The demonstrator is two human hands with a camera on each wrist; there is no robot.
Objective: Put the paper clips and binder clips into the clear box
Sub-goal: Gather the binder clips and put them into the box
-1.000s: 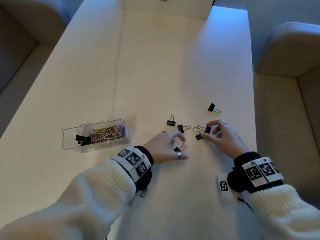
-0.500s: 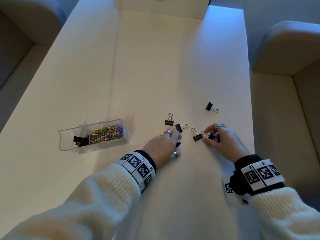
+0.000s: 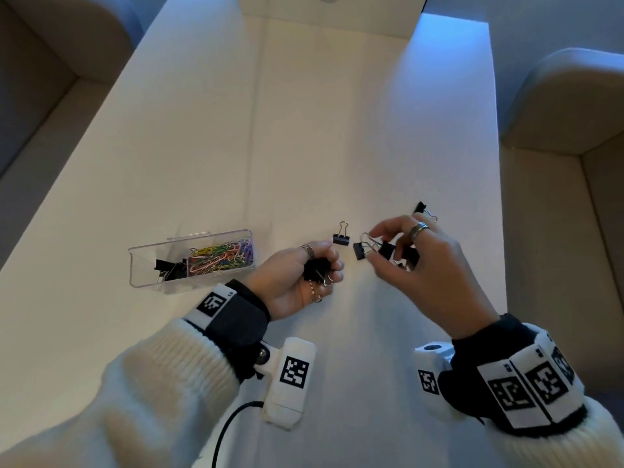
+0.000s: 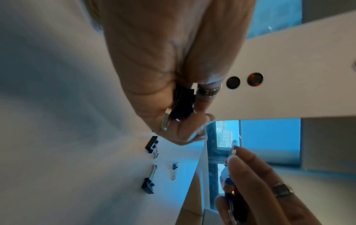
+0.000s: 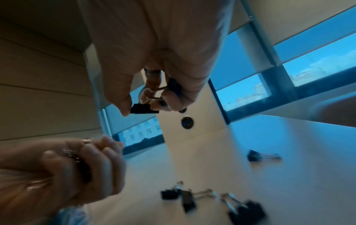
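Both hands hover low in the middle of the head view, each already loaded, which suggests clips are being gathered in batches rather than carried one by one. Left hand (image 3: 300,278) is curled into a loose fist around a small bunch of black binder clips (image 3: 315,268), their wire handles poking out below the fingers; it sits nearest the clear box (image 3: 190,260), lying at centre left of the frame on the table (image 3: 337,130), so I judge it is the one placed to unload first. Right hand (image 3: 415,261) is raised just off the table, fingers bent, pinching one binder clip (image 3: 359,250) at the fingertips by its wire loops, with what looks like more black clips tucked behind against the palm. Inside the box, the coloured paper clips (image 3: 221,257) fill the right part and a few black clips lie to their left. Loose clips remain: one (image 3: 341,235) just above the left hand, another (image 3: 423,211) beyond the right hand's knuckles, likely the next reach.
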